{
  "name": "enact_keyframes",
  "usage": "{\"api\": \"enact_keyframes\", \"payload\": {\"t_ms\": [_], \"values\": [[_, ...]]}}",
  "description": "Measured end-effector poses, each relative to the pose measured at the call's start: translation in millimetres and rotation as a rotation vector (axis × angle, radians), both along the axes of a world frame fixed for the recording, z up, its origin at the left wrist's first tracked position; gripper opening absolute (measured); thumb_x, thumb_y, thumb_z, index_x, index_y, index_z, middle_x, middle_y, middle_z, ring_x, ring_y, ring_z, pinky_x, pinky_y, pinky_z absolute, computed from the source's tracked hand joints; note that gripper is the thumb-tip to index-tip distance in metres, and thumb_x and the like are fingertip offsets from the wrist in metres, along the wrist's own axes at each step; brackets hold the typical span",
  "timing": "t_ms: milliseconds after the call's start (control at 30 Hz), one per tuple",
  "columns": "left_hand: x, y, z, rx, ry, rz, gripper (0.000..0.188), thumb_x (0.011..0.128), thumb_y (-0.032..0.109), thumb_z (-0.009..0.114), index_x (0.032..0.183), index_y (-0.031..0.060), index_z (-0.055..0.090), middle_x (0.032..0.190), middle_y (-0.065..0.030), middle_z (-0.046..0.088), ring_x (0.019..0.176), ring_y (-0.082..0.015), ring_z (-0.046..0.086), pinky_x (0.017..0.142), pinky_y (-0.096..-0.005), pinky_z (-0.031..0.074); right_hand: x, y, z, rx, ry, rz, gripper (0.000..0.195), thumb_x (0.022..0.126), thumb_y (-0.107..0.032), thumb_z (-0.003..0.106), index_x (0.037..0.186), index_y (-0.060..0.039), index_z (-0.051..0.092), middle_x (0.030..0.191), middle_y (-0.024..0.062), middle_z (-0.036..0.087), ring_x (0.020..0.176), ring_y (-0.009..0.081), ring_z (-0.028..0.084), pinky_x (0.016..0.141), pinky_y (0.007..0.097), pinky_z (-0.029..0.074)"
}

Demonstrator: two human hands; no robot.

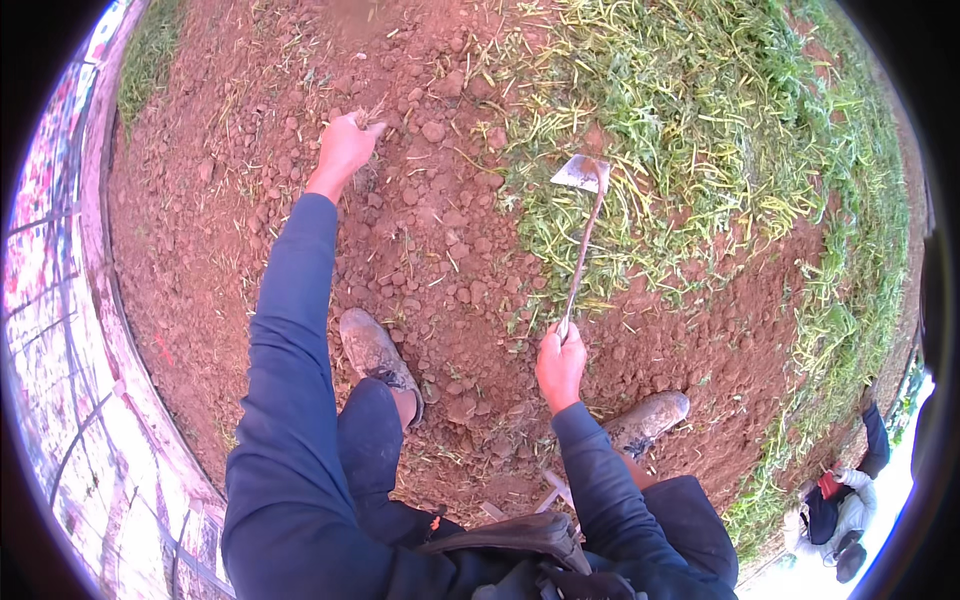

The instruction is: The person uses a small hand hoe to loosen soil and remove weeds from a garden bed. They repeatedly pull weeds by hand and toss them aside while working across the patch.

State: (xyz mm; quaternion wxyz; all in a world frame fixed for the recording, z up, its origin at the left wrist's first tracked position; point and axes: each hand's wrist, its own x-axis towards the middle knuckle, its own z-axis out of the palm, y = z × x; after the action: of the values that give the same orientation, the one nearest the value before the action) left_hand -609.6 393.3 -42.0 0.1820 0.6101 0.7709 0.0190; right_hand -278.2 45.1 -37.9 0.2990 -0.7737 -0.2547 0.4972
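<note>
My left hand (345, 154) reaches out over the loose reddish soil (442, 225). Its fingers are closed around what looks like a small tuft of dry plant stalks (371, 115), partly hidden by the hand. Lower and to the right, my right hand (561, 367) grips the handle of a short hand hoe (583, 255). The hoe's flat metal blade (579, 172) bears some soil and is over cut green and yellowish weeds (675, 135). The end of the handle is hidden in my right fist.
My soil-covered shoes (375, 345) stand apart on clods. A pale curb (112, 315) and wire mesh (56, 322) run along the left. Green plants (847, 300) line the right. Another person (832, 502) is low down at the lower right. A bag (517, 536) hangs at my waist.
</note>
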Motion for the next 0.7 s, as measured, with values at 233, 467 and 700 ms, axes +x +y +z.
{"api": "enact_keyframes", "payload": {"t_ms": [233, 467, 700], "values": [[75, 26, -12, 0.125, -0.138, -0.225, 0.056, 0.085, 0.038, 0.082, 0.130, 0.0106, 0.065, 0.114, -0.0155, 0.074, 0.105, -0.0311, 0.072, 0.095, -0.0442, 0.055, -7, -3, -2, 0.008, 0.000, 0.022, 0.013, 0.092, -0.013, 0.055, 0.090, -0.0008, 0.059, 0.070, 0.0106, 0.056, 0.062, 0.0198, 0.053, 0.062, 0.0387, 0.046], [68, 63, -21, 0.190, -0.132, 0.227, 0.034, 0.091, 0.037, 0.075, 0.116, 0.0134, 0.074, 0.111, -0.0131, 0.076, 0.104, -0.0267, 0.072, 0.094, -0.0405, 0.055, -18, -1, -3, 0.018, 0.020, 0.029, 0.016, 0.094, -0.015, 0.055, 0.089, -0.0005, 0.058, 0.067, 0.0111, 0.055, 0.062, 0.0200, 0.053, 0.061, 0.0389, 0.045], [111, 67, -3, 0.130, -0.352, 0.019, 0.060, 0.090, 0.040, 0.077, 0.138, 0.0089, 0.061, 0.130, -0.0118, 0.069, 0.118, -0.0274, 0.067, 0.104, -0.0395, 0.052, 2, -3, -15, 0.011, -0.025, -0.020, 0.013, 0.091, -0.013, 0.055, 0.091, -0.0010, 0.060, 0.069, 0.0112, 0.057, 0.063, 0.0209, 0.055, 0.063, 0.0387, 0.047]]}}
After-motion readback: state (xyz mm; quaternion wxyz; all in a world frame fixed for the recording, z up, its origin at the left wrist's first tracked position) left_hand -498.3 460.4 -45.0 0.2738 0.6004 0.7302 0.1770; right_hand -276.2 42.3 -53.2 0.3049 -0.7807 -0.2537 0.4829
